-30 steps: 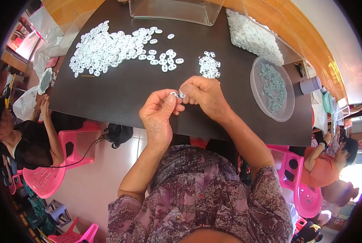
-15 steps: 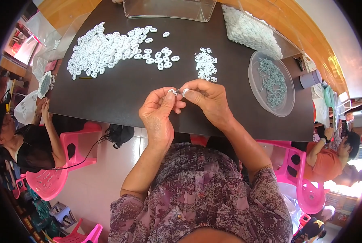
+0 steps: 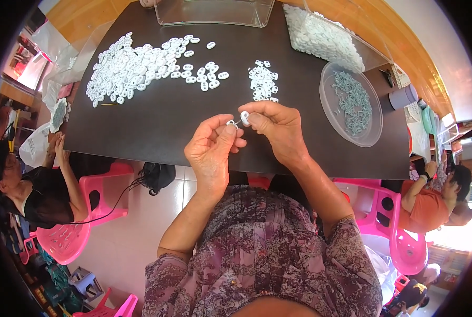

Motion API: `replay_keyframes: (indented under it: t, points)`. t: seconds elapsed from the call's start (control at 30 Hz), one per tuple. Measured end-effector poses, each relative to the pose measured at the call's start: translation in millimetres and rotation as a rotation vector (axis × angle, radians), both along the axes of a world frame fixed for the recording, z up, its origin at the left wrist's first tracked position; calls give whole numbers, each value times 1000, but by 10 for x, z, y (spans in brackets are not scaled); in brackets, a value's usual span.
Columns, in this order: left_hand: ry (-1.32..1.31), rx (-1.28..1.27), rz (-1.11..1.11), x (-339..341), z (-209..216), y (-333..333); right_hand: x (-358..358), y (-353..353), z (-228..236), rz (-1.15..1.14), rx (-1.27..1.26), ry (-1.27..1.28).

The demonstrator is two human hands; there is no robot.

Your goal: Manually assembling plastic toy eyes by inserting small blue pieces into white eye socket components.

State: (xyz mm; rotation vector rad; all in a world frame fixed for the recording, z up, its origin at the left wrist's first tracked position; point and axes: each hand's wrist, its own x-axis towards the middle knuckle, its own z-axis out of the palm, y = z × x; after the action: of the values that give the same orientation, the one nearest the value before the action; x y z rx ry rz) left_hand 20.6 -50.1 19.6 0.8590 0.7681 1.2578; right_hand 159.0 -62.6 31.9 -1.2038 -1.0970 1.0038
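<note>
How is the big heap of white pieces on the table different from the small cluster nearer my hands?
The big heap lies at the table's left and spreads wide, with strays trailing right. The small cluster is compact and sits just beyond the right hand. Both are small white oval pieces on the dark table.

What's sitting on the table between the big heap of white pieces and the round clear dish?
In the head view, a small cluster of white oval plastic pieces lies between the big heap and the round clear dish on the dark table.

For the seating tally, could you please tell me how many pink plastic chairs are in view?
3: one at the left, one at the right, one at the bottom edge. Others may be hidden.
</note>
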Motion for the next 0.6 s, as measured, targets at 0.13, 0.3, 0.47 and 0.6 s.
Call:
replay_keyframes:
  t: [0.13, 0.3, 0.47, 0.6]
  points:
    - [42, 39, 11, 8, 10, -26, -3, -15, 31, -9, -28, 7]
    - [35, 9, 4, 19, -5, -32, -12, -19, 30, -16, -21, 8]
    - [32, -13, -10, 17, 11, -36, -12, -6, -12, -23, -4, -9]
    - [36, -31, -47, -4, -3, -27, -13, -5, -15, -13, 4, -33]
